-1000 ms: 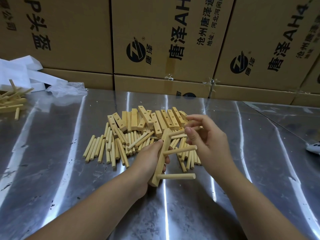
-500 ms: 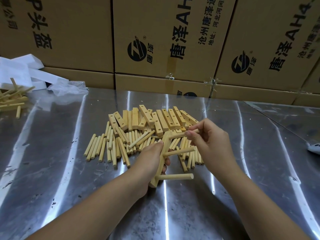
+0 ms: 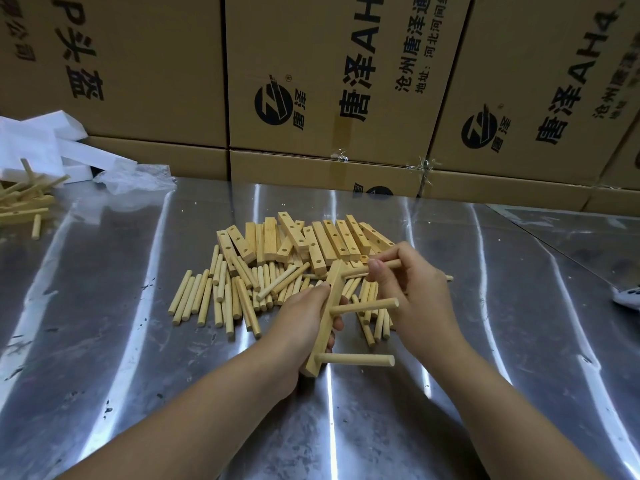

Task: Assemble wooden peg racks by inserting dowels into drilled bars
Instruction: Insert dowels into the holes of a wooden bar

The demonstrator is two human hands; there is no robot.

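My left hand point(image 3: 300, 322) grips a drilled wooden bar point(image 3: 327, 313) that stands nearly upright on the metal table point(image 3: 104, 341). Two dowels stick out of the bar to the right, a middle one point(image 3: 363, 306) and a lower one point(image 3: 356, 359). My right hand point(image 3: 415, 296) pinches a third dowel point(image 3: 388, 265), whose left end meets the bar's top part. Behind the hands lie a pile of drilled bars point(image 3: 304, 240) and several loose dowels point(image 3: 221, 296).
Stacked cardboard boxes point(image 3: 329, 81) wall off the table's far edge. White foam pieces point(image 3: 41, 143) and a clear plastic bag point(image 3: 135, 178) lie at the back left beside several assembled racks point(image 3: 20, 202). A white object point(image 3: 628, 297) shows at the right edge.
My right hand has brought the third dowel leftward and down to the top of the bar. The left hand and the bar have hardly moved.
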